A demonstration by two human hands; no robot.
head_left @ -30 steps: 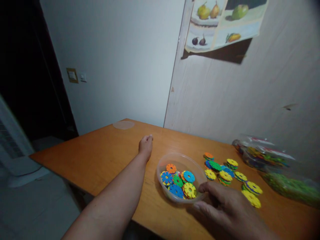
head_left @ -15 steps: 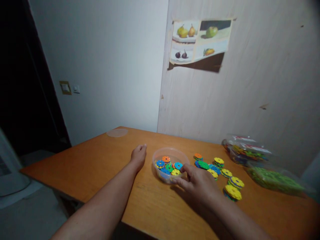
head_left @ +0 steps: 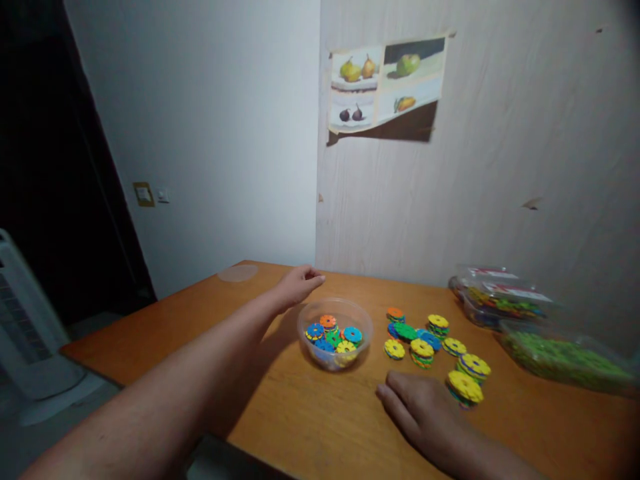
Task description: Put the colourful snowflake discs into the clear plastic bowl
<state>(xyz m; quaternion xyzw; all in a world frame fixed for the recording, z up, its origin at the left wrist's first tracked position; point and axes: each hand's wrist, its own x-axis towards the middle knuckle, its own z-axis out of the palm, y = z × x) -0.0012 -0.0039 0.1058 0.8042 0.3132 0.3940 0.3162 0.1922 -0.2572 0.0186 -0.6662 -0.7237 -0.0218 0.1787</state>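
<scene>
A clear plastic bowl (head_left: pixel 306 316) stands on the orange table (head_left: pixel 310 413) and holds several coloured toothed discs (head_left: pixel 333 335). To its right lie more coloured discs (head_left: pixel 434 341), loose and in low stacks. My left hand (head_left: pixel 299 284) hovers above the table just behind and left of the bowl, fingers stretched forward and holding nothing. My right hand (head_left: pixel 425 415) lies flat on the table in front of the loose discs, fingers out, close to a yellow stack (head_left: pixel 465 388).
Clear bags of coloured pieces (head_left: pixel 500 300) and green pieces (head_left: pixel 565 360) lie at the table's right against the wall. A round clear lid (head_left: pixel 237 273) rests at the far left corner. A white fan (head_left: pixel 27 333) stands on the floor at left.
My right hand has left the bowl's rim and come back to lie flat on the table. My left hand has lifted off the table and reached forward behind the bowl.
</scene>
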